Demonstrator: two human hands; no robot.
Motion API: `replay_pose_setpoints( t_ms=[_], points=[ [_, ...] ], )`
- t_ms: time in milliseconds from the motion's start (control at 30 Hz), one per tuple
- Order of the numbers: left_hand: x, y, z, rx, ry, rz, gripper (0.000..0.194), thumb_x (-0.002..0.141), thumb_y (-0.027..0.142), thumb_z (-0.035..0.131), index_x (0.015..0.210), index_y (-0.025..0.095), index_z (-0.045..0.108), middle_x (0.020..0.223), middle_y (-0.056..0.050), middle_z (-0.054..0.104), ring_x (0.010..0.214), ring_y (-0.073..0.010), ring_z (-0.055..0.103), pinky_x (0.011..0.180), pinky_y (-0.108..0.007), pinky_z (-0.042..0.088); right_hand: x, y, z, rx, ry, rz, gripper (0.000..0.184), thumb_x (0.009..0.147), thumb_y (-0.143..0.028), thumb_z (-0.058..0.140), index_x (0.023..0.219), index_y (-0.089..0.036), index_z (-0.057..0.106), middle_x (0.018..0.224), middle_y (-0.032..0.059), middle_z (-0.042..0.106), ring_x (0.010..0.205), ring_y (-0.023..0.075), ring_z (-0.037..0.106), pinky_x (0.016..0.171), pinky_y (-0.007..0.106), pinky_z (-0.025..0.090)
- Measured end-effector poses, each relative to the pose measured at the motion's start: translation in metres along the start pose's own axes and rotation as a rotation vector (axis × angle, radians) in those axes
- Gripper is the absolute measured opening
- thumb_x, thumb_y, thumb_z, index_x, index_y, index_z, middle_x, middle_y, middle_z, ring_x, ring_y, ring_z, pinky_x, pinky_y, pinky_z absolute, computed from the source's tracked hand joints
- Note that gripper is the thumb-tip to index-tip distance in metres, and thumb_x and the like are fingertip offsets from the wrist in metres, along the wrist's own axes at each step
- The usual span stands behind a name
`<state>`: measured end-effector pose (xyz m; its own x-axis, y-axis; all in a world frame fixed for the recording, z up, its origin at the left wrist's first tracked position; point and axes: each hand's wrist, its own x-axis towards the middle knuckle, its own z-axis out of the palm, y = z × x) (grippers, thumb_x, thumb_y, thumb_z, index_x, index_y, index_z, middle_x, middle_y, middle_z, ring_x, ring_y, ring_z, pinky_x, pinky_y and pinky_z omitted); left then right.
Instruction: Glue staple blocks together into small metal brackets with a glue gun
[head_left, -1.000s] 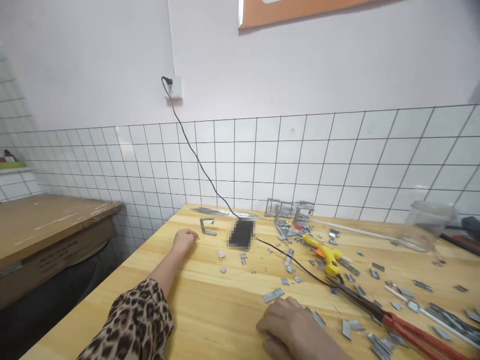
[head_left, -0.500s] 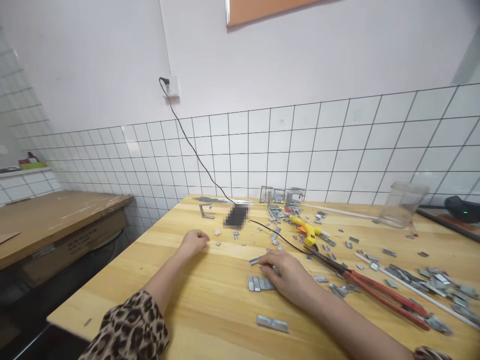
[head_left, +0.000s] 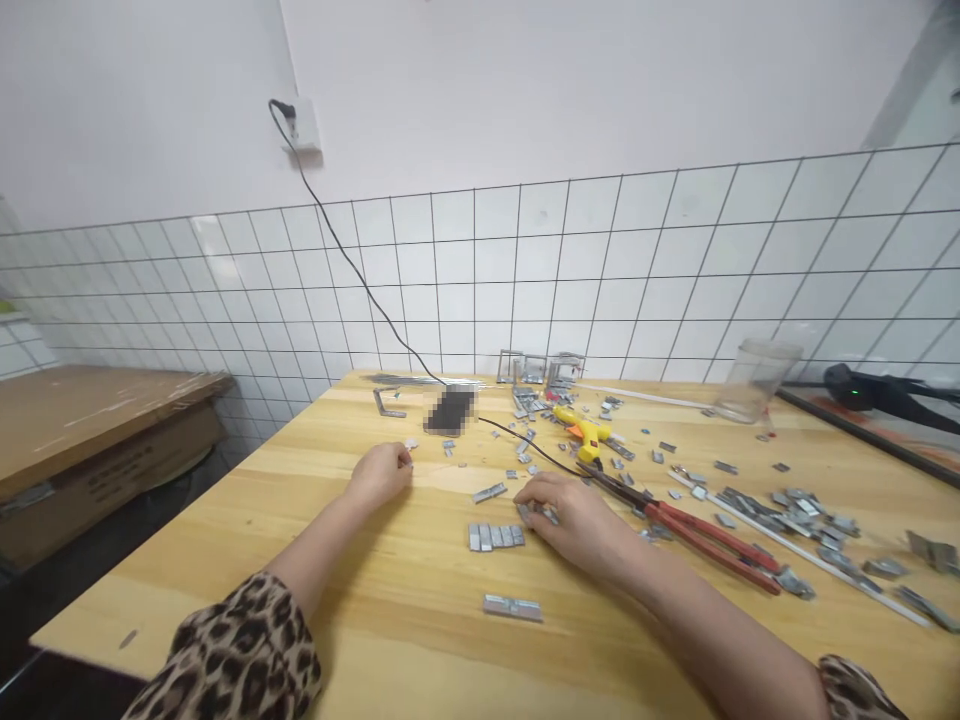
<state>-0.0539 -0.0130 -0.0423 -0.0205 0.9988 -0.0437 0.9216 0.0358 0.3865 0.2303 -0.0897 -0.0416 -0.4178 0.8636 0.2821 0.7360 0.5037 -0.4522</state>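
My left hand (head_left: 381,475) rests on the left part of the table with curled fingers. Its fingertips are pinched together at a tiny bit I cannot make out. A pinkish crumb (head_left: 411,443) lies just beyond them. My right hand (head_left: 566,515) is closed palm down, its bent fingers around a small grey metal piece (head_left: 550,513), partly hidden. Left of its fingertips lies a slanted grey metal strip (head_left: 490,492). Nearer to me is a row of several flat grey pieces (head_left: 495,538) set side by side. A longer metal strip (head_left: 512,607) lies closest to me.
A yellow glue gun (head_left: 589,437) lies beyond my right hand, beside red-handled cutters (head_left: 712,540). Metal scraps (head_left: 795,515) are scattered at right, near a clear plastic cup (head_left: 757,380). Small metal frames (head_left: 536,368) stand at the back. A black cable (head_left: 360,275) runs to the wall socket.
My left hand has closed in on a tiny bit beside it. My right hand has shifted slightly right, off the slanted strip, which now lies free. The view has turned a little right and down.
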Motion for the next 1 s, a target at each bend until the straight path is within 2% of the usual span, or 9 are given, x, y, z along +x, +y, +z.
replay_pose_setpoints(
  t_ms=[167,300,367,467,600,733,867,1000],
  points=[
    [-0.01,0.002,-0.015,0.155,-0.086,0.05,0.028,0.093,0.03,0.057,0.118,0.018,0.057,0.12,-0.008,0.059,0.101,-0.0223,0.061,0.084,-0.042,0.053,0.002,0.009,-0.01,-0.023,0.026,0.102,0.021,0.081,-0.016,0.056,0.095,-0.021,0.071,0.102,0.0083,0.071,0.098,0.0252,0.063,0.084,0.036,0.046],
    [-0.028,0.024,-0.016,0.237,-0.201,0.163,0.024,0.093,0.03,0.056,0.114,0.019,0.059,0.117,-0.007,0.061,0.098,-0.021,0.062,0.083,-0.039,0.053,0.004,0.014,-0.007,-0.036,-0.008,0.124,0.019,0.081,-0.015,0.056,0.091,-0.021,0.071,0.097,0.0069,0.072,0.092,0.0234,0.064,0.08,0.033,0.047],
    [-0.034,0.038,-0.012,0.241,-0.219,0.235,0.021,0.093,0.031,0.056,0.11,0.019,0.061,0.114,-0.007,0.062,0.097,-0.0203,0.062,0.083,-0.038,0.053,0.005,0.014,-0.003,-0.042,-0.026,0.117,0.019,0.08,-0.015,0.057,0.091,-0.021,0.072,0.097,0.0072,0.071,0.093,0.0231,0.063,0.08,0.032,0.046],
    [-0.036,0.055,-0.001,0.216,-0.176,0.326,0.015,0.091,0.028,0.058,0.1,0.018,0.064,0.107,-0.006,0.064,0.094,-0.0197,0.061,0.084,-0.038,0.05,0.007,0.015,0.002,-0.056,-0.041,0.107,0.02,0.079,-0.013,0.057,0.09,-0.02,0.072,0.096,0.0072,0.071,0.094,0.0227,0.062,0.082,0.031,0.045],
    [-0.029,0.065,0.019,0.124,-0.062,0.42,0.01,0.083,0.024,0.061,0.092,0.021,0.066,0.103,-0.007,0.064,0.093,-0.0243,0.062,0.077,-0.032,0.045,0.011,0.015,0.007,-0.065,-0.031,0.113,0.023,0.078,-0.01,0.057,0.092,-0.02,0.072,0.097,0.0068,0.071,0.094,0.0218,0.062,0.082,0.029,0.045],
    [-0.021,0.065,0.037,0.035,-0.02,0.486,0.013,0.081,0.033,0.062,0.085,0.022,0.066,0.096,-0.006,0.064,0.088,-0.0237,0.062,0.068,-0.028,0.041,0.011,0.014,0.008,-0.062,-0.02,0.116,0.021,0.079,-0.01,0.056,0.089,-0.019,0.072,0.093,0.0071,0.071,0.091,0.0212,0.062,0.08,0.029,0.045],
    [-0.017,0.061,0.046,-0.037,-0.016,0.545,0.01,0.081,0.026,0.059,0.075,0.021,0.063,0.085,-0.003,0.062,0.08,-0.0197,0.06,0.064,-0.026,0.039,0.009,0.012,0.008,-0.046,-0.018,0.108,0.018,0.08,-0.012,0.057,0.088,-0.02,0.072,0.09,0.0061,0.07,0.089,0.0205,0.062,0.079,0.028,0.045],
    [-0.02,0.057,0.044,-0.103,-0.021,0.609,0.01,0.079,0.018,0.054,0.072,0.02,0.061,0.08,-0.002,0.058,0.075,-0.0183,0.056,0.063,-0.026,0.038,0.007,0.01,0.009,-0.022,-0.01,0.105,0.017,0.08,-0.012,0.058,0.086,-0.02,0.071,0.089,0.0058,0.07,0.087,0.0206,0.062,0.078,0.029,0.045]
  ],
)
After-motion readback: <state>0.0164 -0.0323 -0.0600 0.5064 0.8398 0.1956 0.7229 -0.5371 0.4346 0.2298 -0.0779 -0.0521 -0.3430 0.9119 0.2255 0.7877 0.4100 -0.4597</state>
